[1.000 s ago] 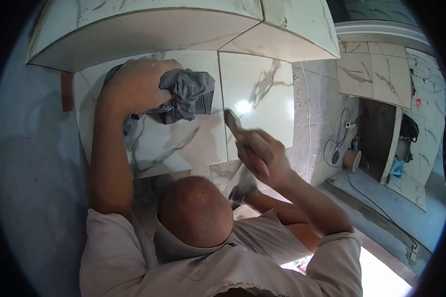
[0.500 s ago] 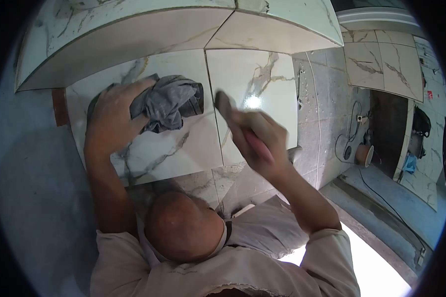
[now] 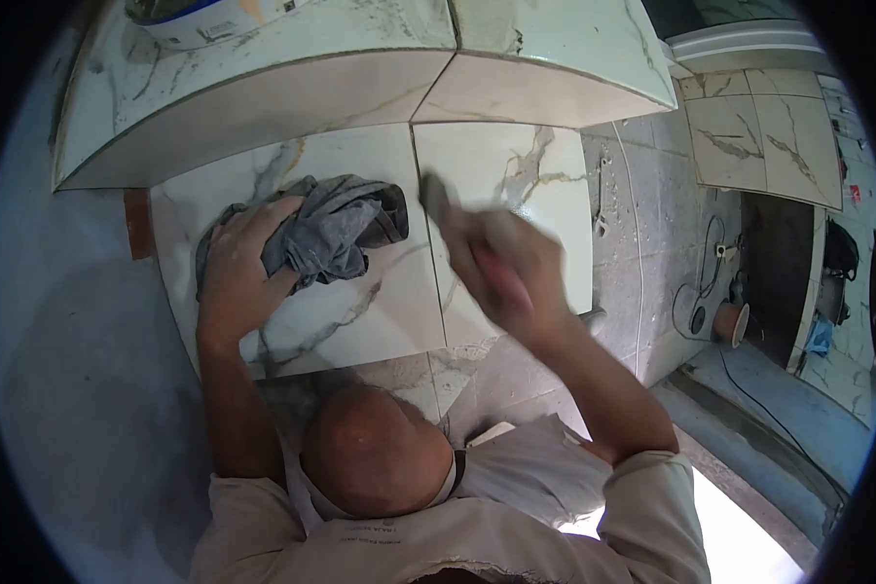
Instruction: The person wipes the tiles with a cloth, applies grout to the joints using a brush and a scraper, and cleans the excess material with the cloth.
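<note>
The left hand [image 3: 238, 277] now grips the left end of the grey cloth [image 3: 336, 229] instead of lying over its top, exposing more folds. The right hand [image 3: 516, 263] now holds the scraper [image 3: 436, 198] farther up the tile joint [image 3: 430, 243], nearer the tiled riser [image 3: 292, 107]. More of a blue-rimmed tub [image 3: 204, 24] shows.

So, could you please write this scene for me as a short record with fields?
Left hand: spread over the bunched gray cloth, the hand gripping its near side
Right hand: the fist closed around a hand tool with a pinkish handle, motion-blurred
Tool tip: at the tile joint; contact unclear
Surface: white, veined tiles
Upper ledge: tiled, with a partly visible tub
Far right: black cable
</note>
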`<state>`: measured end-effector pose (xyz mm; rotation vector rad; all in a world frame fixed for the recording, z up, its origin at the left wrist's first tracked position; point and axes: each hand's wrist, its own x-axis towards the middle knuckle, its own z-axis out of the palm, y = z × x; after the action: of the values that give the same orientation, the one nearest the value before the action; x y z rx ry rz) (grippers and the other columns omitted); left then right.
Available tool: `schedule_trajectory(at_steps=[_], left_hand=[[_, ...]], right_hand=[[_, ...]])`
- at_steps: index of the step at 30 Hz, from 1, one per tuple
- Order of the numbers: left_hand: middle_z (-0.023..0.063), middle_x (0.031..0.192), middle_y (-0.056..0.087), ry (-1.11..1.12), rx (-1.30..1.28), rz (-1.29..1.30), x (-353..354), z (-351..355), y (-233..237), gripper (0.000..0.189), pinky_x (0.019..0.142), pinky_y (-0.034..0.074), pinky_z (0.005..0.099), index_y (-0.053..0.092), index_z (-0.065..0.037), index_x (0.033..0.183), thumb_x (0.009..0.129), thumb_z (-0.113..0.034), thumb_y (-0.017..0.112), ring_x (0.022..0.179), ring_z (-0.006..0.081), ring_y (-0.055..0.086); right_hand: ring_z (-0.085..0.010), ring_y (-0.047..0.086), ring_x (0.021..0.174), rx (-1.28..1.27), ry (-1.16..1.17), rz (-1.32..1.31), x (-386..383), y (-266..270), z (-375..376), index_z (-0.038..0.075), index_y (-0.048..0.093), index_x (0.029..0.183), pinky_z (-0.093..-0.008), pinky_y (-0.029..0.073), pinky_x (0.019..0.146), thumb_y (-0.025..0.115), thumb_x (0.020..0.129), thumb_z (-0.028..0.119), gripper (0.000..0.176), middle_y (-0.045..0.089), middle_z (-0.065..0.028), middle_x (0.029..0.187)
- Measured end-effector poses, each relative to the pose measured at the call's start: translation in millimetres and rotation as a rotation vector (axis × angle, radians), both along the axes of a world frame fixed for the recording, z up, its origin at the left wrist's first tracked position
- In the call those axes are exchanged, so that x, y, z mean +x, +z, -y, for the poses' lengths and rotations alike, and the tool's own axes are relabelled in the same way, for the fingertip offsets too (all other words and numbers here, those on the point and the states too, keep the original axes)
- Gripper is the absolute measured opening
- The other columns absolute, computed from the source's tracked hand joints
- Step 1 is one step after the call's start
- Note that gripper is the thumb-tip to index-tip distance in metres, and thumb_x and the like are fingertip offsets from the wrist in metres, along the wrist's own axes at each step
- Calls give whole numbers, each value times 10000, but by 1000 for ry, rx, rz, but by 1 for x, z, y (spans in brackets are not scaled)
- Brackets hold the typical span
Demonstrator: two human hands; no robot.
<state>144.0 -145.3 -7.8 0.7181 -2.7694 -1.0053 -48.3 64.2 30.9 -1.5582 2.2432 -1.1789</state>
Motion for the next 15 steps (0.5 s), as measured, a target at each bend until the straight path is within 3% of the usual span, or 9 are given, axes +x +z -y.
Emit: schedule_trajectory(at_steps=[3, 4, 8, 10, 12, 14, 15], left_hand=[[137, 1216, 631, 14, 20, -23, 5, -2, -4, 635, 1026, 379, 467, 575, -118, 1280, 665, -45, 712, 1168, 364, 559], [137, 1213, 631, 22, 27, -37, 6, -1, -6, 633, 1026, 378, 469, 576, -119, 1278, 665, -48, 713, 1169, 365, 557], [146, 1209, 629, 22, 3, -94, 7, -1, -10, 628, 1017, 380, 471, 577, -115, 1275, 666, -55, 717, 1164, 368, 558], [148, 1210, 627, 24, 11, -55, 5, -1, -8, 624, 1011, 382, 469, 576, -110, 1274, 670, -60, 720, 1165, 371, 556], [150, 1213, 626, 13, 14, -69, 5, -2, -8, 621, 1010, 382, 468, 577, -109, 1273, 671, -62, 721, 1166, 372, 556], [152, 1215, 625, 11, 6, -83, 6, -2, -8, 618, 1009, 382, 467, 577, -108, 1272, 673, -64, 721, 1167, 373, 555], [155, 1216, 624, 13, -3, -87, 6, -2, -9, 616, 1007, 383, 467, 577, -108, 1271, 675, -68, 724, 1167, 375, 555]], right_hand=[[-371, 590, 699, 134, 7, 126, -18, -34, 23, 27, 540, 890, -426, 473, 616, 606, 782, -16, 134, 560, -155, 763], [-312, 559, 603, 95, -14, 87, -4, -39, 12, 24, 511, 789, -379, 458, 560, 685, 848, 25, 183, 538, -136, 698], [-258, 582, 583, 518, 133, 341, 46, 1, -64, 25, 600, 825, -372, 467, 558, 705, 799, -10, 114, 547, -99, 669], [-257, 581, 575, 508, 108, 302, 48, 14, -67, 19, 608, 828, -369, 473, 556, 709, 802, -12, 109, 550, -90, 658], [-258, 594, 589, 309, 93, 52, 21, 12, -40, 13, 593, 818, -366, 482, 566, 705, 821, -3, 113, 564, -86, 669], [-364, 594, 712, 153, 60, 64, -14, 5, 5, 50, 545, 853, -430, 485, 651, 653, 815, 55, 115, 569, -144, 763], [-367, 591, 724, 76, 38, 83, -27, -12, 28, 46, 549, 869, -436, 481, 653, 643, 820, 48, 106, 568, -149, 773]])
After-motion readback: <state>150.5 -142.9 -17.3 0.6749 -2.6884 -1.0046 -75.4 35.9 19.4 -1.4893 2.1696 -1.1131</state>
